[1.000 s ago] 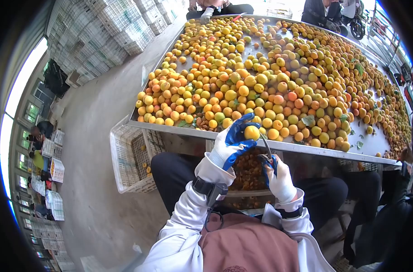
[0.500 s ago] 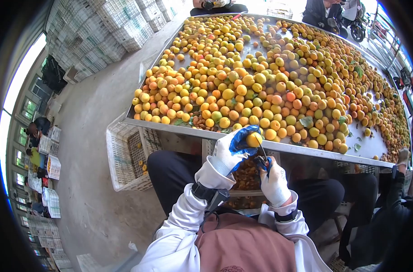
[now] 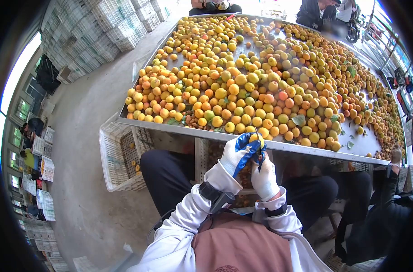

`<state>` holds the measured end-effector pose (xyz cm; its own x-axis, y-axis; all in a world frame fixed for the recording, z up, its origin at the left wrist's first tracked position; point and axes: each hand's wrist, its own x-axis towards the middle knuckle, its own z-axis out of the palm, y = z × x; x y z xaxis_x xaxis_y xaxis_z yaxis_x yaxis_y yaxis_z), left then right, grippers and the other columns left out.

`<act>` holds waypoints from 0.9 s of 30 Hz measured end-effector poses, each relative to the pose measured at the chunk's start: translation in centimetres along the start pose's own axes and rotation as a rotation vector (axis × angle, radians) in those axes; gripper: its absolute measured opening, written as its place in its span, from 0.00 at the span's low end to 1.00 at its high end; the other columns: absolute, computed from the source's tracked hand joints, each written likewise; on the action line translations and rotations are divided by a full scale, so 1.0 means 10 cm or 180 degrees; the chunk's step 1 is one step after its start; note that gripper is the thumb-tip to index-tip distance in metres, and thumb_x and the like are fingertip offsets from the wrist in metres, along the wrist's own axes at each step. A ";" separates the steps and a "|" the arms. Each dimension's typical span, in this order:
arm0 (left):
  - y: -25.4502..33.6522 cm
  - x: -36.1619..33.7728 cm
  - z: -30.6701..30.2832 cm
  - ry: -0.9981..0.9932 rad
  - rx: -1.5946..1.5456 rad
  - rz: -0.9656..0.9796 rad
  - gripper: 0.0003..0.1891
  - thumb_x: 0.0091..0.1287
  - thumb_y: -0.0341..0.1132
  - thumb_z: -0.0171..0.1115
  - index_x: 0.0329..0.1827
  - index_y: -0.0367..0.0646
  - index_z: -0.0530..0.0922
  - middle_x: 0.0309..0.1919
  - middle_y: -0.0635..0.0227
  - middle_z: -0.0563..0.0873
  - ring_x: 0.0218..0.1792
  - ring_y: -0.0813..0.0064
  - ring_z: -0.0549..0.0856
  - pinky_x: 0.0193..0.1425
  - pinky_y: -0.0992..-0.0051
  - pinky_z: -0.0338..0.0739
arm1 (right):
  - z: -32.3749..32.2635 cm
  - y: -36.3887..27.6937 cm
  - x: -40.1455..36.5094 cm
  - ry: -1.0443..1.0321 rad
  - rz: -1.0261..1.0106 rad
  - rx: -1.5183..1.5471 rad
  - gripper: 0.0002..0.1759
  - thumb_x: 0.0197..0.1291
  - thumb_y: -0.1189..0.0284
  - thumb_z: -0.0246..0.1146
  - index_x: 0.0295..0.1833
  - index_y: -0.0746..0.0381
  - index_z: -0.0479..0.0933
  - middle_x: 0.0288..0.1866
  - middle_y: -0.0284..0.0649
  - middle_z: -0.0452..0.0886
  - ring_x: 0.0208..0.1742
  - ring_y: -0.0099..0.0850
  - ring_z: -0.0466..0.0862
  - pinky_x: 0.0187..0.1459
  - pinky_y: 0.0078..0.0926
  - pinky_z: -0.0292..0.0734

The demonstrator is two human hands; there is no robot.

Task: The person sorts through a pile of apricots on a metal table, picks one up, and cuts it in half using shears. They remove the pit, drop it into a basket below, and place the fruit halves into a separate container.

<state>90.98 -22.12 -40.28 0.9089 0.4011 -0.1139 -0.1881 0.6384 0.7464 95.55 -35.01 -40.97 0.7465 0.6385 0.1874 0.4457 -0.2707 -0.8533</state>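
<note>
My left hand point(image 3: 235, 156), in a white glove with blue coated fingers, is closed around a yellow apricot point(image 3: 259, 141) just off the metal table's near edge. My right hand point(image 3: 264, 179), gloved alike, grips a small knife point(image 3: 256, 132) whose thin blade stands up against the fruit. Its handle is mostly hidden in my fingers. Behind both hands lies a broad spread of yellow and orange apricots point(image 3: 233, 89) on the table point(image 3: 193, 132).
A white plastic crate point(image 3: 110, 156) with a few fruit pieces stands on the floor left of my knees. Another person's sleeve point(image 3: 387, 192) is close on my right. People sit at the table's far side. Stacked crates point(image 3: 86, 38) line the back left.
The blade has shifted from below the apricot to across its upper side, and my hands have come closer together. The view has moved slightly, shifting the table left.
</note>
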 end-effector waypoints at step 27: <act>0.16 -0.15 0.21 -0.0304 -0.0142 0.0509 0.34 0.68 0.30 0.70 0.74 0.34 0.64 0.61 0.55 0.82 0.57 0.67 0.85 0.62 0.70 0.81 | -0.11 -0.07 -0.02 0.0070 -0.0461 0.0501 0.11 0.60 0.82 0.59 0.49 0.67 0.76 0.36 0.54 0.84 0.38 0.56 0.85 0.37 0.44 0.79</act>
<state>90.12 -23.03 -37.54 0.8970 0.4368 0.0680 -0.3472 0.6008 0.7200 95.66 -35.77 -39.87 0.6915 0.6463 0.3227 0.4678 -0.0602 -0.8818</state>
